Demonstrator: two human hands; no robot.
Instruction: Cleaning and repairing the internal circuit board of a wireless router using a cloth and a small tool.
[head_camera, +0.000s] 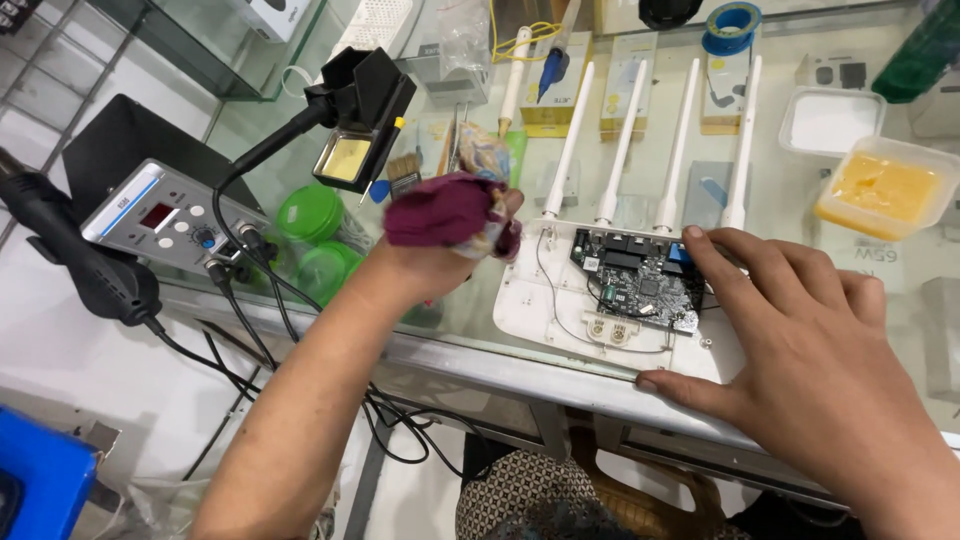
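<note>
The left hand (455, 235) is closed around a bunched maroon cloth (440, 208), raised just left of the open router (610, 290). The right hand (800, 340) lies flat and spread on the router's right side, fingertips at the circuit board (640, 280), gripping nothing. The four white antennas (655, 140) point away from both hands. Wiping well probably means keeping the right hand pressing the shell steady and dabbing lightly, clear of the thin wires.

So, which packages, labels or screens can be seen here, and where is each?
Small dark-red display: on the grey soldering station, left.
Yellow-and-white flat retail boxes: in a row behind the white antennas.
Small white sticker: on the black circuit board, near the right hand.
</note>
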